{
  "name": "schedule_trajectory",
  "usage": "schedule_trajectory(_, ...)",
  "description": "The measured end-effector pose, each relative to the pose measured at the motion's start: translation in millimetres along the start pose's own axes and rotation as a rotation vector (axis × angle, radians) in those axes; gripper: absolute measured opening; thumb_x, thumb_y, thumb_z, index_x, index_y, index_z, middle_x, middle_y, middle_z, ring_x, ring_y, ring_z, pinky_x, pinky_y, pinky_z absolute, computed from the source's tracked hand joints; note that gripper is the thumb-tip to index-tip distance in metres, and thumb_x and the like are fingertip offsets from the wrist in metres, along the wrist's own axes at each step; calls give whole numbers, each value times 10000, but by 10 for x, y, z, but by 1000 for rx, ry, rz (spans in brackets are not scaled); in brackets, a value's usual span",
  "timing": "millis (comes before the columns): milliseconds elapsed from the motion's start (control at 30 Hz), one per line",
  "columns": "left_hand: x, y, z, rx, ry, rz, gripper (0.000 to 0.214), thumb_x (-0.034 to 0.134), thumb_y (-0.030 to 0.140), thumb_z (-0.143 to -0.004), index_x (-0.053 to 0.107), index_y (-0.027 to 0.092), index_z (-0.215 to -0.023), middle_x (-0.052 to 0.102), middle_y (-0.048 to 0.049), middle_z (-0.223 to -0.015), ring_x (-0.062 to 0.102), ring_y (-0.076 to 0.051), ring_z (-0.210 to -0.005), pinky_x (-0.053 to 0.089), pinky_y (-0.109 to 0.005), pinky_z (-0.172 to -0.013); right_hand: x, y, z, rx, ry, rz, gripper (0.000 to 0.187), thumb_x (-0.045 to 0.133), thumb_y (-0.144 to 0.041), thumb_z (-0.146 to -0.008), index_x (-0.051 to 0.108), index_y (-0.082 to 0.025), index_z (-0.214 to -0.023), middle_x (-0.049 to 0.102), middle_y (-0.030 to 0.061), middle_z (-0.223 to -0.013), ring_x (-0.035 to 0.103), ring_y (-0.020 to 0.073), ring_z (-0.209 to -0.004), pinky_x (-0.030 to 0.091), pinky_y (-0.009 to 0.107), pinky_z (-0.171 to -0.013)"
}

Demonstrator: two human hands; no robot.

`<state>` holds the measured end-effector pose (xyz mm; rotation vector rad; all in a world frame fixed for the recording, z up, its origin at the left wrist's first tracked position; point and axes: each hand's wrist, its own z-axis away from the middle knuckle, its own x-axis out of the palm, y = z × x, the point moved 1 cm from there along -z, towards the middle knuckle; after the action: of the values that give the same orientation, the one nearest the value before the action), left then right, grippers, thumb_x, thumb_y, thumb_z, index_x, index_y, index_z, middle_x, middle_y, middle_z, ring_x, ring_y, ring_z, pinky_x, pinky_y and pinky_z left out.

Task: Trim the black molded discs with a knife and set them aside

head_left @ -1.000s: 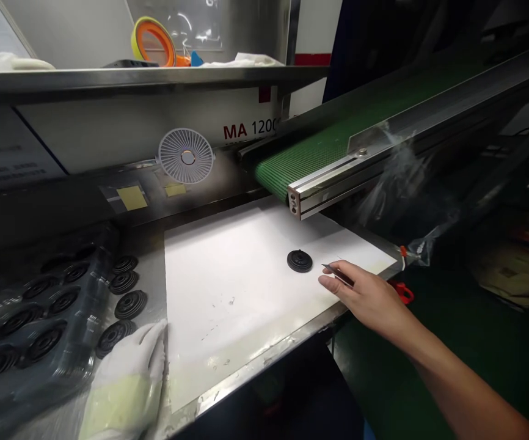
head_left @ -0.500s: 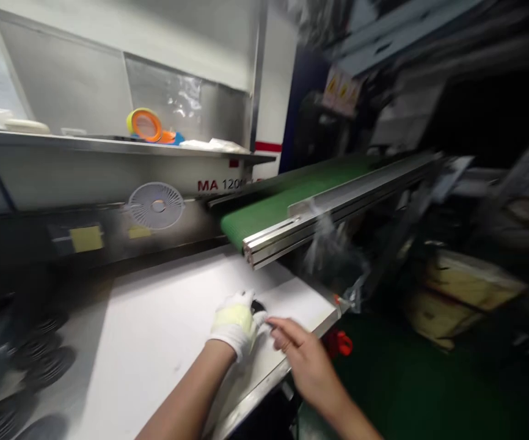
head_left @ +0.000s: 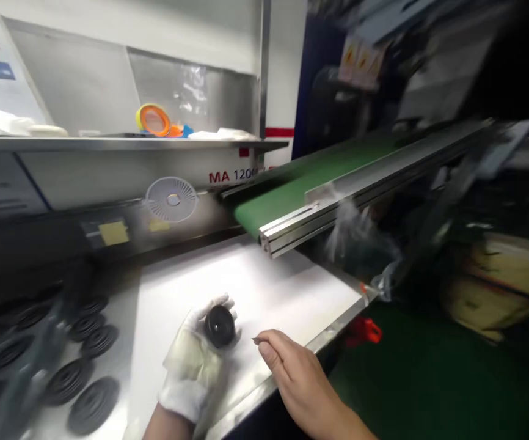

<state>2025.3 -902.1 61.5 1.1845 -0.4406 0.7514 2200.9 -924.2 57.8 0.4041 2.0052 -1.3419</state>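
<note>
My left hand (head_left: 191, 360), in a white glove, is closed around a small round black rubber disc (head_left: 219, 326) and holds it just above the white sheet (head_left: 264, 287) on the steel table. My bare right hand (head_left: 294, 379) sits close to the right of the disc. Its fingers pinch a thin dark pointed tool (head_left: 259, 340) whose tip points at the disc. Both hands are near the table's front edge.
Several black ribbed discs (head_left: 83, 366) lie at the left on the table. A green conveyor belt (head_left: 301, 189) ends above the sheet's far right. A white fan grille (head_left: 171, 199) and a shelf with a tape roll (head_left: 153, 120) stand behind. A red object (head_left: 364, 330) hangs below the table corner.
My gloved left hand crossed from the left side to the disc, picked it up and drew it toward me. My right hand stayed beside it with the tool. The camera swung.
</note>
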Motion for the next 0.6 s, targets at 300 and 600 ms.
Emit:
schedule_trajectory(300, -633, -201, 560, 69, 319, 522, 152, 527, 99, -741, 660, 155, -788, 608, -53, -745, 605, -184, -728, 526, -348, -701, 675, -359, 27, -134, -260, 246, 275, 311, -325, -991, 484, -227, -801, 565, -18, -754, 531, 148, -660, 309, 265, -578)
schedule_trajectory(600, -507, -214, 451, 89, 337, 544, 95, 564, 176, -801, 640, 172, -858, 553, 5, -680, 556, -137, -646, 508, -305, -637, 802, -306, 139, -128, -174, 369, 240, 322, -312, -990, 500, -234, -848, 574, -6, -755, 519, 157, -650, 246, 285, -566)
